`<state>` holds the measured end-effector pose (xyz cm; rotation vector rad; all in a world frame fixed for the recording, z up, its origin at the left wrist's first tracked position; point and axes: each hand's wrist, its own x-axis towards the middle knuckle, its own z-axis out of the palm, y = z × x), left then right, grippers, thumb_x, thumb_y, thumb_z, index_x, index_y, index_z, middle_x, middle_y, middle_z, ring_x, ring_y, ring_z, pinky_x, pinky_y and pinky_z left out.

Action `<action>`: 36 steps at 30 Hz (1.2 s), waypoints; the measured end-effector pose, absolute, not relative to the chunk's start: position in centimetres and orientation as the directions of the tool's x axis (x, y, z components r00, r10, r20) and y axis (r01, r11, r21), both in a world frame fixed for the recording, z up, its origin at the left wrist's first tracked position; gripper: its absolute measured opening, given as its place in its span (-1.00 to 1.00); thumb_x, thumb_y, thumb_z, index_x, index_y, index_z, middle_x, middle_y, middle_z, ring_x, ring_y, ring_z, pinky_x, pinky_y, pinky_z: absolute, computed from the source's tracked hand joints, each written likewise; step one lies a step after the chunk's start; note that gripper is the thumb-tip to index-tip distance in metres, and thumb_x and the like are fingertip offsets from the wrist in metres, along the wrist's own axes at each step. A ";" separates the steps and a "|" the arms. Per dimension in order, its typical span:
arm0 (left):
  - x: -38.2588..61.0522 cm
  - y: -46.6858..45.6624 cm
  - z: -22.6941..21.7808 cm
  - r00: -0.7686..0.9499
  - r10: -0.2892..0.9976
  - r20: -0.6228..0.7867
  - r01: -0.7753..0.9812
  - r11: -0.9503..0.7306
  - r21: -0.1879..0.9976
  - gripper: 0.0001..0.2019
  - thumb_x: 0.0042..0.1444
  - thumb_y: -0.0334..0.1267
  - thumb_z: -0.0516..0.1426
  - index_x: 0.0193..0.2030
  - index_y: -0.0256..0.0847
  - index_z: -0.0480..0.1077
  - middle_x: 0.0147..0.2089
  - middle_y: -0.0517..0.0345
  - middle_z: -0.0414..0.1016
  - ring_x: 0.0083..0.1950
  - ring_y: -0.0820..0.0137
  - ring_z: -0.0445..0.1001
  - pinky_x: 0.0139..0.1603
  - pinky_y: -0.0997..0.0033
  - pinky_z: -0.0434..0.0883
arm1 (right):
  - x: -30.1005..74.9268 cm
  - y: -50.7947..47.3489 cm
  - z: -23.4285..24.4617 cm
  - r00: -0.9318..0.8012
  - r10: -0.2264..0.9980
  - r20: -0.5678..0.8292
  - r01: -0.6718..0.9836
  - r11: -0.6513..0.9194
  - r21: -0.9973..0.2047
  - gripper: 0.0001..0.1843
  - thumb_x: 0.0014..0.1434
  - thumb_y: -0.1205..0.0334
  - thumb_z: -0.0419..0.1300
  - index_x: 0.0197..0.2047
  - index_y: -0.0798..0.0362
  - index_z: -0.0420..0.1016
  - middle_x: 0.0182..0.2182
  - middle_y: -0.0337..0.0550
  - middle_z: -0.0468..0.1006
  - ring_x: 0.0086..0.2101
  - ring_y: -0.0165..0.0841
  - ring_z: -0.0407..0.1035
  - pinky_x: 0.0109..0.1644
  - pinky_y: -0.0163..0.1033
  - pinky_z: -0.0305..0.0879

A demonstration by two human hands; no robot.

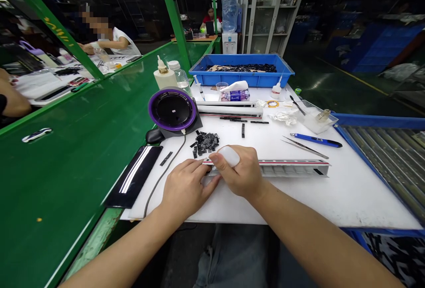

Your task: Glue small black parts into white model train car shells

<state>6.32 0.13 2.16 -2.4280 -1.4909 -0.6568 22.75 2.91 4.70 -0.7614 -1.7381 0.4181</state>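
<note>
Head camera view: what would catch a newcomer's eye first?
The left hand and right hand rest on a long red-striped white bar on the white workbench. Behind lies a heap of small black pieces, beside a round purple-rimmed black device. A blue tray stands at the far end.

The single camera is sitting on the person's head, and it is looking forward and downward over the white worktop (348,204). It is viewing from very close above the left hand (186,189) and the right hand (237,170), so both forearms are entering from the lower edge of the picture. The wide lens is also taking in the green bench (76,168) on the left side and the blue tray (241,70) farther ahead.
</note>
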 end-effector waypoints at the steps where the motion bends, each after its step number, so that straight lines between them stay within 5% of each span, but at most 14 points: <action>1: 6.4 0.2 2.2 0.386 0.788 0.481 0.885 -0.463 0.047 -0.76 0.18 -0.08 0.11 -0.31 -0.21 0.46 -0.35 0.10 0.56 -0.22 0.24 0.48 -0.19 0.25 0.41 | 22.7 2.9 4.7 -0.154 0.677 0.719 0.273 0.729 -0.628 -0.56 0.30 0.15 0.10 -0.59 0.06 0.16 -0.65 -0.33 0.16 -0.59 -0.51 0.07 -0.48 -0.29 0.00; 20: 6.5 0.3 2.2 0.385 0.795 0.468 0.890 -0.454 0.039 -0.74 0.20 -0.07 0.10 -0.31 -0.20 0.48 -0.35 0.08 0.57 -0.21 0.24 0.49 -0.19 0.25 0.42 | 22.9 2.8 4.9 -0.153 0.696 0.702 0.277 0.712 -0.645 -0.52 0.28 0.09 0.10 -0.63 0.06 0.17 -0.68 -0.33 0.16 -0.61 -0.50 0.07 -0.50 -0.28 0.02; 23: 6.5 0.3 2.3 0.388 0.791 0.473 0.887 -0.460 0.042 -0.74 0.19 -0.05 0.11 -0.30 -0.19 0.48 -0.31 0.06 0.58 -0.19 0.23 0.50 -0.18 0.25 0.43 | 23.4 2.7 5.0 -0.065 0.782 0.620 0.138 0.623 -0.770 -0.57 0.24 0.04 0.14 -0.59 0.07 0.31 -0.66 -0.29 0.26 -0.61 -0.49 0.13 -0.52 -0.29 0.10; 26: 6.4 0.2 2.3 0.389 0.785 0.482 0.882 -0.468 0.051 -0.73 0.18 -0.03 0.13 -0.28 -0.19 0.48 -0.27 0.06 0.58 -0.18 0.23 0.50 -0.18 0.25 0.44 | 24.6 3.3 5.4 0.095 0.909 0.406 -0.173 0.417 -0.892 -0.60 0.19 -0.07 0.19 -0.46 0.10 0.47 -0.64 -0.27 0.35 -0.64 -0.48 0.19 -0.60 -0.33 0.14; 30: 6.2 0.2 2.2 0.396 0.784 0.478 0.875 -0.481 0.064 -0.73 0.19 -0.03 0.13 -0.29 -0.21 0.47 -0.28 0.06 0.57 -0.18 0.24 0.50 -0.17 0.24 0.45 | 27.1 4.9 6.3 0.022 0.970 0.240 -0.505 0.218 -0.835 -0.69 0.07 -0.01 0.28 -0.33 0.10 0.54 -0.58 -0.21 0.47 -0.57 -0.40 0.38 -0.60 -0.36 0.22; 36: 6.1 0.3 2.0 0.386 0.777 0.497 0.877 -0.476 0.062 -0.71 0.20 -0.02 0.11 -0.34 -0.21 0.46 -0.32 0.06 0.56 -0.21 0.24 0.49 -0.22 0.24 0.44 | 30.6 7.1 7.7 -0.027 0.992 0.123 -0.631 0.078 -0.772 -0.70 -0.08 0.16 0.36 -0.24 0.01 0.48 -0.22 -0.18 0.56 -0.26 -0.37 0.46 -0.39 -0.37 0.38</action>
